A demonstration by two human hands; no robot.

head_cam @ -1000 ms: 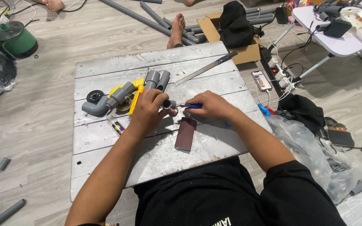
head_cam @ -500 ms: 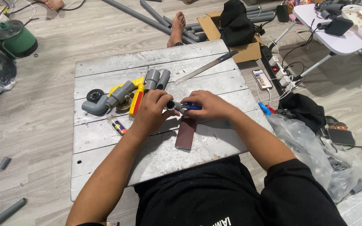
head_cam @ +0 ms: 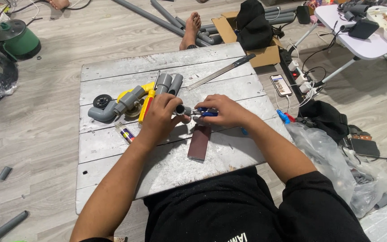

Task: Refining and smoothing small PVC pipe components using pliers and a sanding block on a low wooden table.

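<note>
A grey plank desk (head_cam: 113, 148) carries grey pipe fittings (head_cam: 113, 107) and a brown strip (head_cam: 199, 142). Above its middle, the left hand (head_cam: 160, 118) is clamped on a short grey pipe piece (head_cam: 181, 110). The right hand (head_cam: 226, 110) grips a blue-handled tool (head_cam: 204, 112) whose tip meets that piece.

The silver plank counter (head_cam: 113, 67) lies open along its far left strip and across the near left boards. Left of the hands, the grey plastic pipe assembly (head_cam: 119, 106) on the yellow tool (head_cam: 145, 102) blocks the middle (a small glue tube (head_cam: 125, 133) lies just near of it). The long steel blade (head_cam: 220, 71) bars the far right; the dark brown flat block (head_cam: 199, 142) sits near the centre.
</note>
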